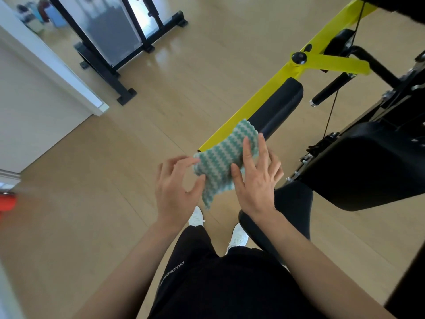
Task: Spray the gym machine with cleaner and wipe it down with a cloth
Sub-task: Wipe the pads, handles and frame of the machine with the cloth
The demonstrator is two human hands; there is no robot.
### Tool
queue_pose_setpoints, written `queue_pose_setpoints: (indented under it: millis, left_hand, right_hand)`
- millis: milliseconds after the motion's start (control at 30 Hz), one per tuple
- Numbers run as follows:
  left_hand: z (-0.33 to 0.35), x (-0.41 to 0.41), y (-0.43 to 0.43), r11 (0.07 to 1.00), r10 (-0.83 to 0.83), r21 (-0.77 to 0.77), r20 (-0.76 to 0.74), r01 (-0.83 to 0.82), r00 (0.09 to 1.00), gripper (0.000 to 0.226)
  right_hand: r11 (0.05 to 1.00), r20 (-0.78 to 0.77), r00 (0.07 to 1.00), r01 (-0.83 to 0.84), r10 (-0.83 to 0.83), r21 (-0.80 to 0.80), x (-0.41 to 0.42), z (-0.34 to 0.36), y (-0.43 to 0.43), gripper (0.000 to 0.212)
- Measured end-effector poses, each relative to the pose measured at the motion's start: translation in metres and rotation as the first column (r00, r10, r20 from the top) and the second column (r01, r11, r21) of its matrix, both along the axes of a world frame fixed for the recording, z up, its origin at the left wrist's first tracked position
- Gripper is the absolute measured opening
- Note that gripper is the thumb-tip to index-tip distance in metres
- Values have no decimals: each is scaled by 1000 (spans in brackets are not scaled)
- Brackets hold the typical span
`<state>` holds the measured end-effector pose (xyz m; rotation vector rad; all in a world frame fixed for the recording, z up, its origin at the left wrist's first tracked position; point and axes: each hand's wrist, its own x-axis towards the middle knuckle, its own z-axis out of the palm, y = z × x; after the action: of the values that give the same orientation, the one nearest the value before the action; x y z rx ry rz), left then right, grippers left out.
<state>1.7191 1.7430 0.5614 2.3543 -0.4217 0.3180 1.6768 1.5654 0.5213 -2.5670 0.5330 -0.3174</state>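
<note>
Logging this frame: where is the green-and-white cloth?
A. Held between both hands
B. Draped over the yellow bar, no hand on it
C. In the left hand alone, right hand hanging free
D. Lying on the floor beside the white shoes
A: the cloth is held from both sides. The left hand pinches one edge, and the right hand grips the other side with thumb and fingers.
</note>
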Motion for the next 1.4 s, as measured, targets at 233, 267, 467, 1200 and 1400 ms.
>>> queue_pose_setpoints:
  millis: [233,267,467,1200,1400]
  left_hand:
    - [-21,16,-12,867,-489,130,41,481,871,35]
    - [-23,17,-12,858,-503,135,27,496,864,36]
    - [-14,40,-39,795,-566,178,-130,580,814,46]
    - [8,119,-212,269,-701,826,-184,495,689,62]
    - [5,87,-161,333,-734,824,-79,459,675,69]
  right_hand:
    - [721,161,964,44,-213,692,-15,6,34,64]
    - [689,138,973,28,-184,724,-17,10,42,65]
    - [611,102,964,72,-245,788,16,17,17,67]
    - [169,-47,872,146,-487,975,101,-27,-117,52]
    - [87,-23,928,60,-373,994,59,-29,-77,53]
